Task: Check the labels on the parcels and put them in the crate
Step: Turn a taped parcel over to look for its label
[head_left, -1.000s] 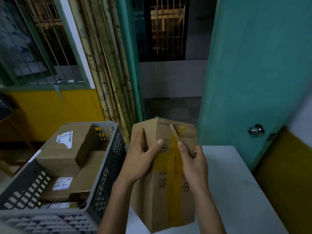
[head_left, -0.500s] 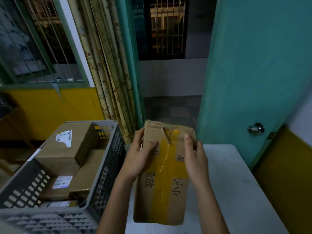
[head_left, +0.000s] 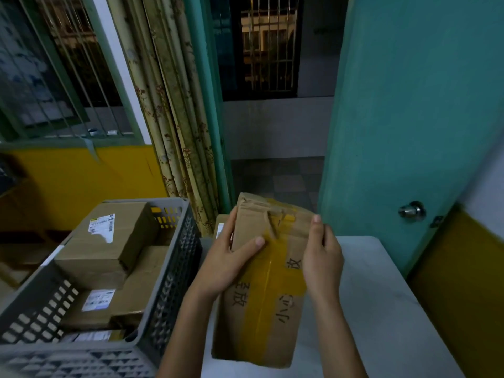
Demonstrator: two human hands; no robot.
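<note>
I hold a long cardboard parcel over the white table, its broad face up, with yellow tape and black handwriting on it. My left hand grips its upper left edge, thumb across the face. My right hand grips the upper right edge. No printed label shows on this face. The grey plastic crate stands to the left and holds several cardboard parcels, the top one bearing a white label.
A teal door with a metal knob stands open at the right. Patterned curtains hang behind the crate. Another small box peeks out behind my left hand. A yellow wall runs along the left.
The parcel has been turned from standing tilted on its edge to lying with its taped face up. Both hands shifted up to its far end.
</note>
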